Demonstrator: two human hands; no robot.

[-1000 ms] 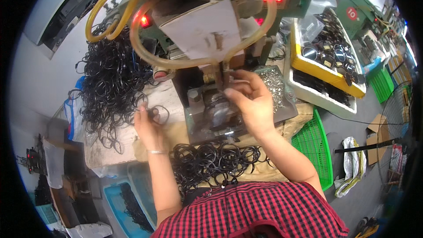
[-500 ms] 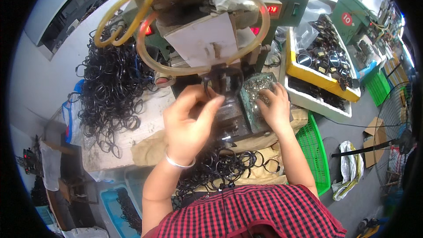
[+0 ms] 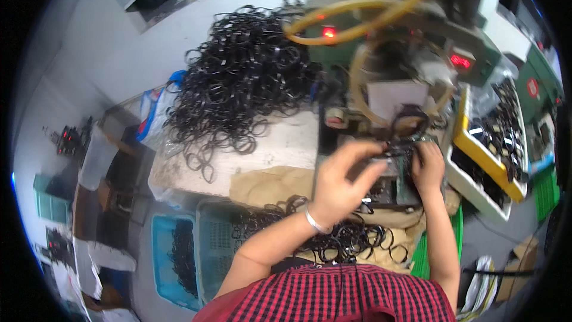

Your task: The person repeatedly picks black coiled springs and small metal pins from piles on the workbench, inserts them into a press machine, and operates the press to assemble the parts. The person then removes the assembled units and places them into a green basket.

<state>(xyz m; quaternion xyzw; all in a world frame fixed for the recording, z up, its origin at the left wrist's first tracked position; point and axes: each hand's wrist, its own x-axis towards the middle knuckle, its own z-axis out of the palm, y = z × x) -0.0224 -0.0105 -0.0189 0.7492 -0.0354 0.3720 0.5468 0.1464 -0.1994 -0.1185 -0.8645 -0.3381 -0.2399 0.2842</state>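
My left hand (image 3: 345,182) is at the front of a green press-like machine (image 3: 488,53). Its thumb and forefinger are apart, and the forefinger reaches the lower side of a black ring-shaped band (image 3: 411,120). That band stands upright below a pale sheet (image 3: 396,100) on the machine; blur hides whether the fingertips touch it. My right hand (image 3: 430,170) is bent over the right side of the work spot, beside a green tray (image 3: 406,185) largely covered by the hand. Its fingertips are smeared, so anything in them cannot be made out.
A large heap of black bands (image 3: 238,77) covers the white table (image 3: 280,149) on the left. More bands (image 3: 357,238) lie on brown paper before me. Blue baskets (image 3: 173,256) stand lower left; a yellow-rimmed foam box (image 3: 485,149) of black parts is at right. A yellow hose (image 3: 357,6) loops overhead.
The view has swung left, so machine and hands appear farther right. My left thumb and forefinger have parted. My right hand has moved from the tray of small metal bits toward the black band.
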